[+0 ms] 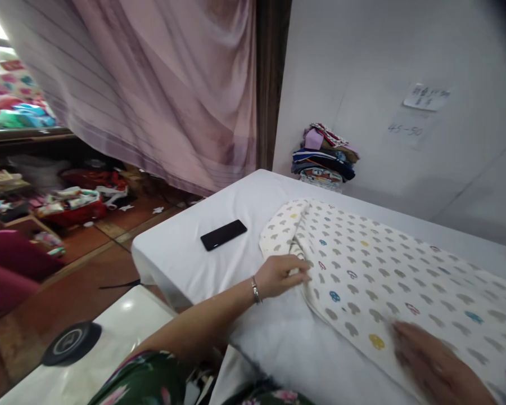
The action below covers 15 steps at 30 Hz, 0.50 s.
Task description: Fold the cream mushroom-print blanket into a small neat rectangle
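Cloth: we see the patterned cloth [375, 264] lying on the surface [172, 242], its left end folded over, its right end out of view.
Long axis: left to right, roughly along the far edge of the surface.
Left hand [280, 275]: fingertips at the near side of the cloth, beside the folded end; we cannot tell whether they pinch it.
Right hand [436, 363]: farther right, over the cloth near its near border; blurred, so we cannot tell finger spacing or contact.
Nearer hand: we judge the left hand nearer to the folded end.
Direction: from the left hand, the folded end lies ahead, toward the far left corner of the surface; most of the cloth lies right.
Phone [224, 234]: between cloth and left edge, apart from both.
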{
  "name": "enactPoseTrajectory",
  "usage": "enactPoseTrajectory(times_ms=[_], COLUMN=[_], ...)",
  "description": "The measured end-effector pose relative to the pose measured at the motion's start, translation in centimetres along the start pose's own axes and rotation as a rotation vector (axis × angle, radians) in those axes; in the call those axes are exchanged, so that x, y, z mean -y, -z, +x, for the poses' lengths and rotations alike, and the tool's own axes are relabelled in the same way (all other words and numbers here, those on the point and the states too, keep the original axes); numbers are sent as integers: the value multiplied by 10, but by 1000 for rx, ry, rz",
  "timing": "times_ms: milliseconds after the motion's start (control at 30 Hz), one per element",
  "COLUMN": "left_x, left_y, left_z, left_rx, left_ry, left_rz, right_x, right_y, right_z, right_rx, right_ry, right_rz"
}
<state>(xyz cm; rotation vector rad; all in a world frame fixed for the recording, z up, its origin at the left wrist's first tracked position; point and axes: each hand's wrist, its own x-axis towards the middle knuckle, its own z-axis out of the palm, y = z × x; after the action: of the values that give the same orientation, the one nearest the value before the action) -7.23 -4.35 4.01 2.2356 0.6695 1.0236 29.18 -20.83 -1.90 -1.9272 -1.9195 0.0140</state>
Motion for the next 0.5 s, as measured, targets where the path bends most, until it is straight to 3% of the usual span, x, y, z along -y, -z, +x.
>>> enactPoseTrajectory(times_ms=[100, 233, 367, 500], left_x=[1, 19, 52, 78], left_y=[32, 83, 126, 156], left_z=[8, 27, 50, 76], left_rx=[-216, -590, -803, -872], left_ry=[160, 310, 336, 330], left_rz=[-135, -297, -526, -655], right_x=[56, 118, 140, 144], right_y=[-12, -21, -43, -64], right_z=[29, 57, 69, 67], right_rx=[180, 268, 184, 8], right_ry=[237, 392, 443, 484], right_rz=[11, 27, 6, -59])
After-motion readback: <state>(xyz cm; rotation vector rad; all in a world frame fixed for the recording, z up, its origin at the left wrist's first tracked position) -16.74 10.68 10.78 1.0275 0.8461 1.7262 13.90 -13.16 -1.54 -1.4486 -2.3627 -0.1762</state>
